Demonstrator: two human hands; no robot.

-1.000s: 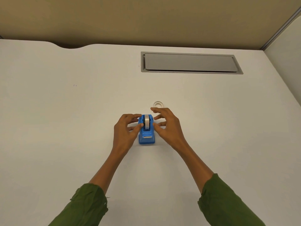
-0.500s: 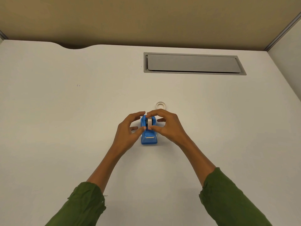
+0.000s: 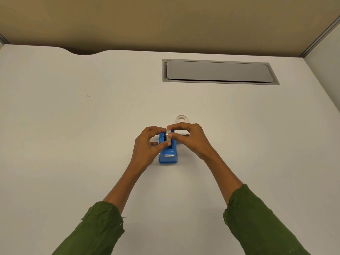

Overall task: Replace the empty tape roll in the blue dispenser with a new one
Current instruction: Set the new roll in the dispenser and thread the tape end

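White table (image 3: 73, 144) under me; my left hand (image 3: 147, 146) and right hand (image 3: 191, 138) both pinch tape roll (image 3: 168, 134) atop blue dispenser (image 3: 168, 155); another roll (image 3: 182, 119) lies just behind.

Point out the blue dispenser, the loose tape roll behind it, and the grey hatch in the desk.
blue dispenser (image 3: 168, 157): head view, front base by the cutter.
loose tape roll (image 3: 182, 118): head view, its ring's rim.
grey hatch (image 3: 219, 71): head view, middle of the lid.

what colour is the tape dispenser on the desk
Bright blue, seen in the head view: the tape dispenser.
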